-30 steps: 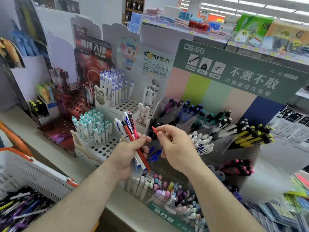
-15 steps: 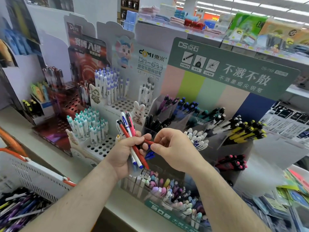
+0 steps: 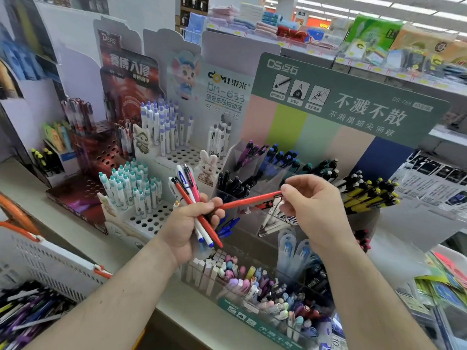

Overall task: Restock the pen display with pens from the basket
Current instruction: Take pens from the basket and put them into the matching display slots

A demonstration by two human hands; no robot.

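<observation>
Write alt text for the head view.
The right hand pinches a red pen by one end, drawing it from a bunch of pens gripped in the left hand, in front of a stocked pen display. A basket of pens sits lower left.

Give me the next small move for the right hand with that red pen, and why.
Probably draw the red pen fully clear of the bundle in the left hand, then lower it toward a clear display compartment. The right hand pinches one end; the other end sits at the left hand's fingers. Which compartment takes red pens I cannot tell.
</observation>
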